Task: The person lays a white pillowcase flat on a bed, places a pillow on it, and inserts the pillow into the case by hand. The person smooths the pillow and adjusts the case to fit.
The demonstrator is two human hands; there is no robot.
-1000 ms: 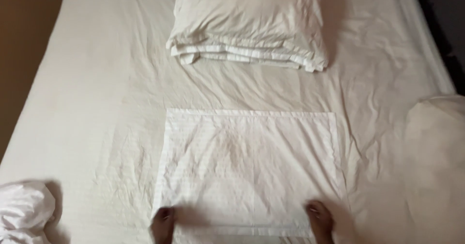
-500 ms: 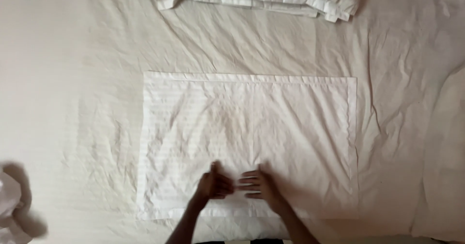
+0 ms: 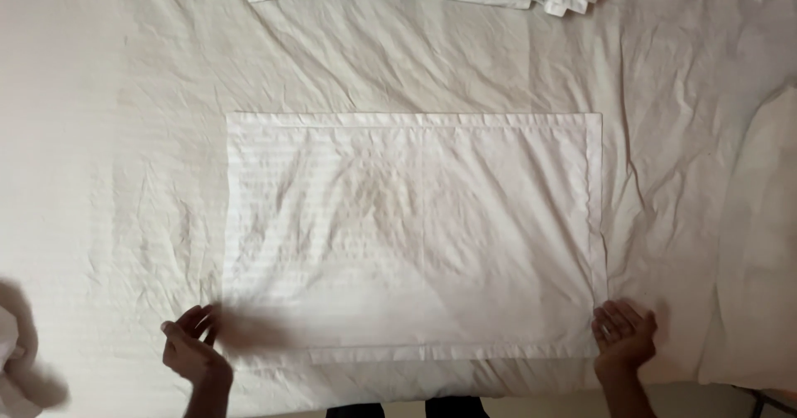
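Head view: pillowcase [image 3: 411, 235] lies flat, long axis left-right between hands.

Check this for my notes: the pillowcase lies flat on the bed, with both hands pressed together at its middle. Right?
Not quite. The head view shows the pillowcase flat on the bed, but the left hand and right hand are apart, at its near corners.

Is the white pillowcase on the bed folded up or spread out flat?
Spread flat: the pillowcase lies as one open rectangle on the bed sheet, all four hemmed edges showing.
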